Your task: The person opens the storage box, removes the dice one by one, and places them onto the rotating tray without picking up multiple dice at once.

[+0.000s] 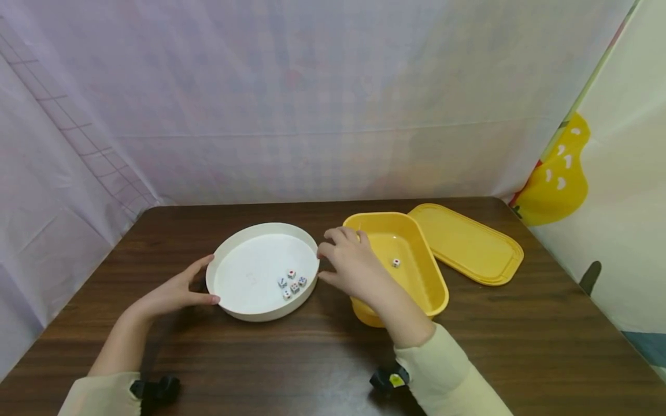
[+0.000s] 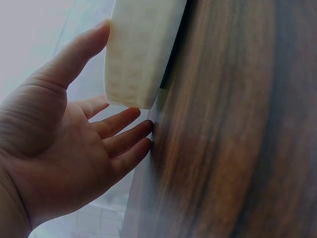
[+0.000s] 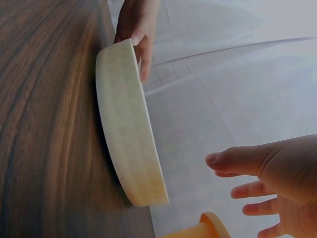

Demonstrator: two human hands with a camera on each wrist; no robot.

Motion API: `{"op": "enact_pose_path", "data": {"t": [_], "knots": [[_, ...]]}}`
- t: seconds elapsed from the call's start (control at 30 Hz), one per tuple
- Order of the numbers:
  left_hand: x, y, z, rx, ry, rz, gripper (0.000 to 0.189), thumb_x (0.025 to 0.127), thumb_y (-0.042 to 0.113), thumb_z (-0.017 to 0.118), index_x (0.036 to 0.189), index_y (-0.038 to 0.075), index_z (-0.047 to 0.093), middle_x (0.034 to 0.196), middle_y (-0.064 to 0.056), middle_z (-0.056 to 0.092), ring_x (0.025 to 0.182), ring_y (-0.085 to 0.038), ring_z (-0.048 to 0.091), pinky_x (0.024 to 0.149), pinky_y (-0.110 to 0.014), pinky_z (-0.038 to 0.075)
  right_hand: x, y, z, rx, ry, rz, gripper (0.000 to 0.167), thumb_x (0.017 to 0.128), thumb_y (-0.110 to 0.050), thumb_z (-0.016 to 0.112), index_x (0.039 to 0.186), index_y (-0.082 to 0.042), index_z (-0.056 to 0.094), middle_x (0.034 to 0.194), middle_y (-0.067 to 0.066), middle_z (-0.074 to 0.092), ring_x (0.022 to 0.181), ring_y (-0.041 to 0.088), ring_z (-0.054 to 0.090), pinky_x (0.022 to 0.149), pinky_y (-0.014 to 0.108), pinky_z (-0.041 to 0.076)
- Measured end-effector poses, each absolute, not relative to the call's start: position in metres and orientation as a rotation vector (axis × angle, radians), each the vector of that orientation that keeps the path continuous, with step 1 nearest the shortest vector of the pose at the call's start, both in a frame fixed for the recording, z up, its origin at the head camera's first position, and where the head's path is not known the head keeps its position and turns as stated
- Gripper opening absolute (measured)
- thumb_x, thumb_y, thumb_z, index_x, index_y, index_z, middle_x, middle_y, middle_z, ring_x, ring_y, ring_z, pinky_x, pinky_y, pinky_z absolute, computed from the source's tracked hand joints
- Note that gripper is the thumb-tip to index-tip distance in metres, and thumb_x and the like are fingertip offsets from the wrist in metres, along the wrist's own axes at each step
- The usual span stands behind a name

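Note:
A round white tray (image 1: 241, 271) lies on the table, with several white dice (image 1: 295, 288) grouped toward its right side. My left hand (image 1: 171, 293) touches the tray's left edge with thumb and fingertips; in the left wrist view the thumb meets the wall and the fingers stretch along it, spread. Between the tray and a yellow box (image 1: 403, 292), my right hand (image 1: 350, 263) hovers with loosely bent fingers and nothing in them. It overlaps the box's left wall in the head view. One die (image 1: 396, 263) sits on the box floor.
A yellow lid (image 1: 468, 242) lies flat behind and right of the box. The brown wooden table (image 1: 250, 370) ends at a pale curtain (image 1: 291, 115) along the back. Dark camera straps (image 1: 156, 390) are worn on both wrists.

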State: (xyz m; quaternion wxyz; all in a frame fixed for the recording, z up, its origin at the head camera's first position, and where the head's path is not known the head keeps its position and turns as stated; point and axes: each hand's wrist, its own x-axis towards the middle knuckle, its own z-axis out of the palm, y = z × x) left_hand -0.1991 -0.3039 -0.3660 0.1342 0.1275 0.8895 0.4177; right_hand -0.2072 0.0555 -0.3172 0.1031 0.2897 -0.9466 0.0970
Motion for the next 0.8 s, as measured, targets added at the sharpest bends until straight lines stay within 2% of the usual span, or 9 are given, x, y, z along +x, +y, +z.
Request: {"op": "enact_pose_path", "data": {"t": [0.33, 0.8], "knots": [[-0.199, -0.303, -0.365, 0.355, 2.590, 1.187, 0.103, 0.080, 0.026, 0.078, 0.151, -0.002, 0.009, 0.151, -0.034, 0.008, 0.136, -0.052, 0.010, 0.100, -0.069, 0.016, -0.203, 0.071, -0.315, 0.857, -2.774, 0.249, 0.025, 0.080, -0.030, 0.079, 0.099, -0.018, 0.069, 0.127, 0.010, 0.053, 0.123, 0.032, 0.039, 0.100, 0.056, 0.027], [-0.198, -0.302, -0.364, 0.340, 2.595, 1.180, 0.102, 0.081, 0.026, 0.078, 0.151, -0.002, 0.009, 0.151, -0.035, 0.010, 0.136, -0.052, 0.011, 0.101, -0.068, 0.017, -0.200, 0.090, -0.316, 0.835, -2.786, 0.228, 0.021, 0.080, -0.029, 0.079, 0.096, -0.019, 0.069, 0.127, 0.012, 0.054, 0.125, 0.035, 0.038, 0.101, 0.060, 0.025]]}}
